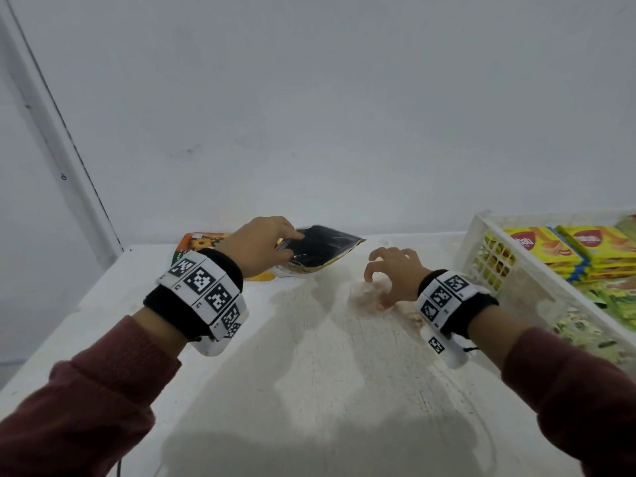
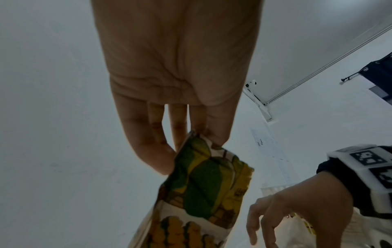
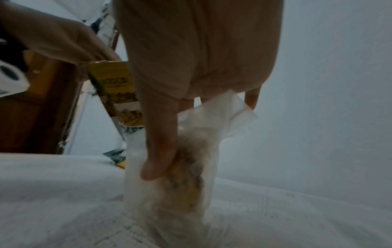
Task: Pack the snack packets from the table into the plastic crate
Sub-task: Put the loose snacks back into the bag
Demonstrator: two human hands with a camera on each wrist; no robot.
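My left hand (image 1: 287,241) pinches the top edge of a dark packet (image 1: 323,251) with a green and yellow front (image 2: 205,184), holding it lifted at the table's far side. My right hand (image 1: 375,287) curls over a clear plastic snack packet (image 1: 361,297) lying low on the table. In the right wrist view the thumb (image 3: 157,161) presses on this clear packet (image 3: 191,188) and fingers sit behind it. The white plastic crate (image 1: 481,232) stands at the right, close to my right wrist.
An orange packet (image 1: 198,244) lies on the white table (image 1: 309,373) behind my left wrist. The crate holds stacked yellow packets (image 1: 537,247) and green packets (image 1: 616,301). A white wall rises just behind the table.
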